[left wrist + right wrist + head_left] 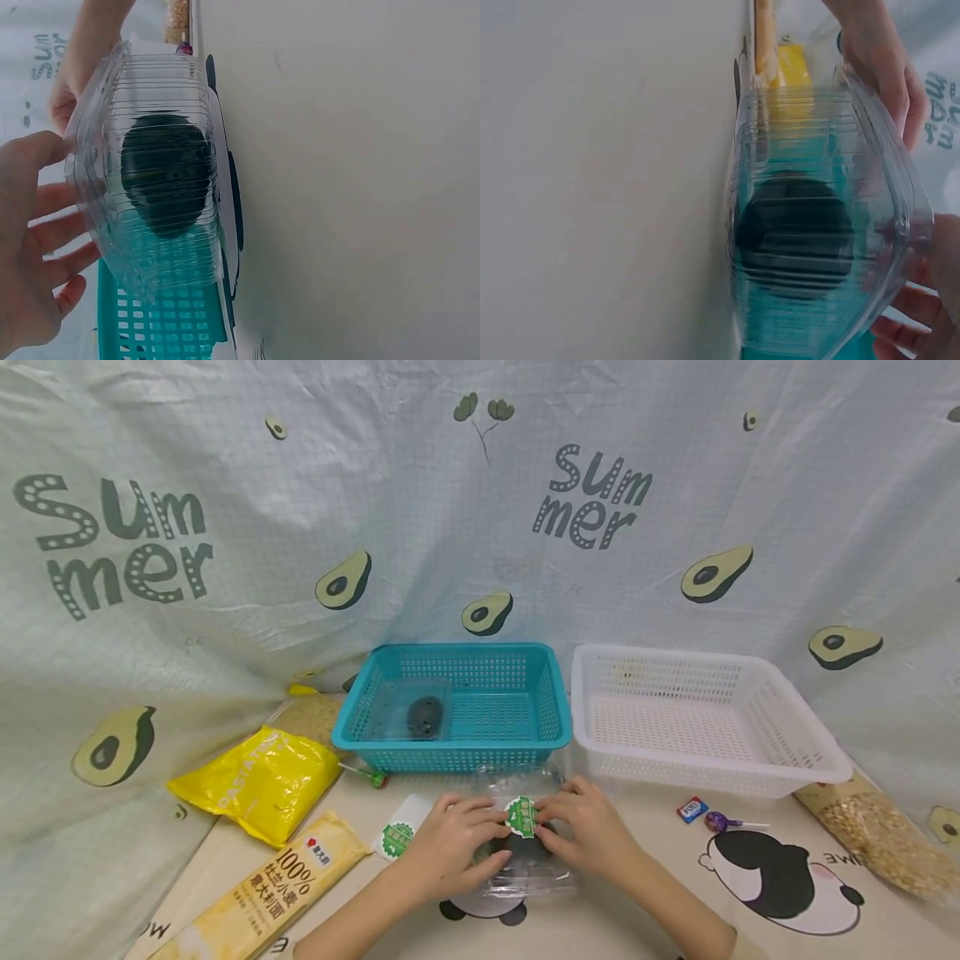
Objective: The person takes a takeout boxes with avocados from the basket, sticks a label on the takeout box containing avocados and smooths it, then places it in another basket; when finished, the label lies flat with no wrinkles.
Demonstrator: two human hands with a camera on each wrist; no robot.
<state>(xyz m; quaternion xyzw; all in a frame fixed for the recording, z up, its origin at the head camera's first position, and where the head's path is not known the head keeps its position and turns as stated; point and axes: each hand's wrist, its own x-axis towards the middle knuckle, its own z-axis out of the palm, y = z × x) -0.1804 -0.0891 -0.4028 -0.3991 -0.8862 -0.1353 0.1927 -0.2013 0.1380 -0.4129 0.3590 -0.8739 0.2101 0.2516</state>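
A clear plastic clamshell box (528, 882) lies on the table, lid down, with a dark green avocado-like fruit (165, 176) inside. On top of the lid is a green and white round label (521, 817). From the left, my left hand (459, 845) touches the lid and the label's left edge with loosely bent fingers. My right hand (592, 832) rests its fingertips at the label's right edge. In both wrist views the fingers lie along the box's upper rim, and the fruit shows through the ribbed side wall.
Behind the box stand a teal basket (450, 756), holding another clear box (386, 714), and a white basket (712, 770). Left are a yellow pasta bag (262, 781), a noodle pack (273, 889) and a label sheet (408, 818). Right are a small candy (692, 810) and a lollipop (717, 822).
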